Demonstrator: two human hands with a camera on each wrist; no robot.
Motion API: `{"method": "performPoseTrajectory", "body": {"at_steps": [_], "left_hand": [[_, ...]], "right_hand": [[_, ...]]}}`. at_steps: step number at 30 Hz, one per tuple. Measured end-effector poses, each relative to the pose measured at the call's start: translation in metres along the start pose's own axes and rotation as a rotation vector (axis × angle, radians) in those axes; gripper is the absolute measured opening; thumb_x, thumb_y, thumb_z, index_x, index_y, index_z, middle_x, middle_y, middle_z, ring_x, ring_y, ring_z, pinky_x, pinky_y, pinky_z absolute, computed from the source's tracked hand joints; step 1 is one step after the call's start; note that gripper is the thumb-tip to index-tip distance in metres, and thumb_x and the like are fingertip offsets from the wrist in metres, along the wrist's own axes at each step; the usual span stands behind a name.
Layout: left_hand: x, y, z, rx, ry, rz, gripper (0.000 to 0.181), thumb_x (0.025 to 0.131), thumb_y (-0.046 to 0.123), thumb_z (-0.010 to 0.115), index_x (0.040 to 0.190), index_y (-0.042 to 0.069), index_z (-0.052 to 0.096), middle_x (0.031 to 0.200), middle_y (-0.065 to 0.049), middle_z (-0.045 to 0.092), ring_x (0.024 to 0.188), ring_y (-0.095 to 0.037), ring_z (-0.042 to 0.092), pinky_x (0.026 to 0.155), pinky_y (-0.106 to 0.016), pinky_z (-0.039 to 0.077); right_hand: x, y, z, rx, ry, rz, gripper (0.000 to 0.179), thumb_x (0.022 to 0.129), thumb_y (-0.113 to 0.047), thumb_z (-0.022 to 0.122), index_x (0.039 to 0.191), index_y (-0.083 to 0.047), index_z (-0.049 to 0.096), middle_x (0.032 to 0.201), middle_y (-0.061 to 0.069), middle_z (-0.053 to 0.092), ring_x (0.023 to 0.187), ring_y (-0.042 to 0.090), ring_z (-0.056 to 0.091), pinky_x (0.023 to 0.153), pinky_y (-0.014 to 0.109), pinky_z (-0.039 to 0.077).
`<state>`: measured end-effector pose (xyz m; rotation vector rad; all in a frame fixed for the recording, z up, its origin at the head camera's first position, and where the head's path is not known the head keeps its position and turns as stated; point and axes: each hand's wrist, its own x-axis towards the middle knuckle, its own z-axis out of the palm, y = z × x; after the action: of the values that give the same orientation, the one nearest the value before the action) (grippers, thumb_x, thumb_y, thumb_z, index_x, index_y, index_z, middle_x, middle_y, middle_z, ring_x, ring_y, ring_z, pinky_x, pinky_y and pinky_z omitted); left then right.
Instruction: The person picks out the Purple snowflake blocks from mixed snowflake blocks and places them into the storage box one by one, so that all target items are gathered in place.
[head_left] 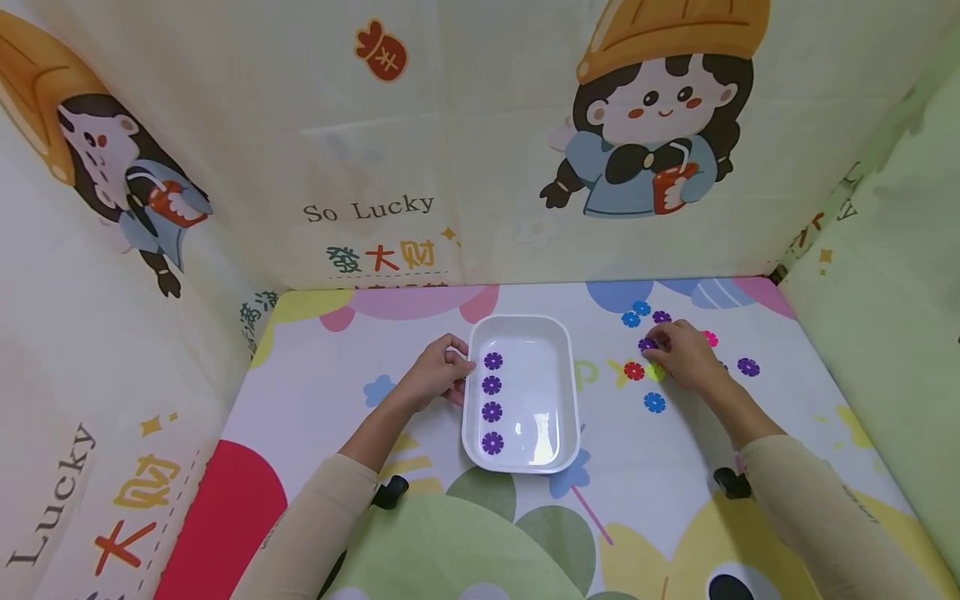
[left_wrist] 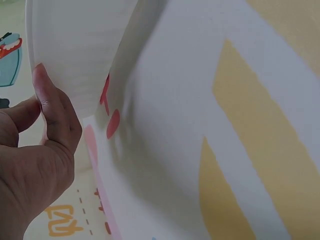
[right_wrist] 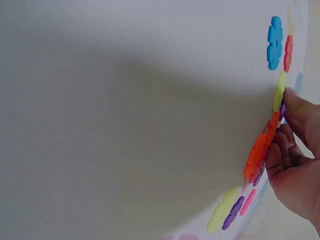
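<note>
My left hand (head_left: 435,371) grips the left rim of a white rectangular tray (head_left: 521,322), thumb on top and curled fingers against its outer side. In the left wrist view the fingers (left_wrist: 57,110) lie against the tray wall (left_wrist: 80,50). Several purple flower-shaped discs (head_left: 492,412) form a column along the tray's left side. To the right of the tray, my right hand (head_left: 684,354) pinches a purple flower-shaped disc (head_left: 647,343) between thumb and fingertips, low over the table. In the right wrist view that purple disc (right_wrist: 283,112) is largely hidden behind a yellow one.
Around my right hand lie loose flower discs: a red one (head_left: 633,372), a blue one (head_left: 655,402), a pink one (head_left: 709,338) and a purple one (head_left: 748,367). Two blue discs (head_left: 636,313) sit farther back. Printed cloth walls (head_left: 480,167) enclose the patterned table (head_left: 420,333).
</note>
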<state>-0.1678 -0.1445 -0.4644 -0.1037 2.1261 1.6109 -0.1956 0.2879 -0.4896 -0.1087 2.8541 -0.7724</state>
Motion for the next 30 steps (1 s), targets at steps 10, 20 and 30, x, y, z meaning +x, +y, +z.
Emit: {"method": "performPoseTrajectory", "body": {"at_steps": [10,20,30], "left_hand": [[0.0004,0.0013,0.0003,0.004,-0.005,-0.008,0.026,0.101,0.01,0.066,0.122,0.006,0.05,0.08,-0.008,0.059,0.057,-0.017,0.061,0.051,-0.036,0.063],[0.002,0.0003,-0.0004,0.014,0.004,-0.011,0.027,0.101,0.01,0.066,0.122,0.006,0.05,0.082,-0.01,0.059,0.058,-0.018,0.061,0.051,-0.037,0.064],[0.0016,-0.0018,0.0007,0.003,0.01,-0.011,0.027,0.101,0.01,0.067,0.122,0.006,0.05,0.082,-0.01,0.059,0.059,-0.018,0.061,0.051,-0.038,0.064]], "right_hand": [[0.0045,-0.0026,-0.003,0.032,-0.02,0.013,0.036,0.097,-0.014,0.073,0.122,0.004,0.054,0.116,0.025,0.055,0.105,0.039,0.054,0.093,0.052,0.057],[0.0064,-0.0034,0.0007,0.051,0.001,0.022,0.034,0.096,-0.011,0.074,0.122,-0.001,0.055,0.112,0.021,0.06,0.103,0.035,0.057,0.089,0.047,0.061],[0.0026,-0.0039,0.0035,0.068,0.026,-0.035,0.03,0.097,-0.007,0.071,0.124,-0.003,0.058,0.113,0.02,0.062,0.103,0.035,0.058,0.089,0.046,0.061]]}}
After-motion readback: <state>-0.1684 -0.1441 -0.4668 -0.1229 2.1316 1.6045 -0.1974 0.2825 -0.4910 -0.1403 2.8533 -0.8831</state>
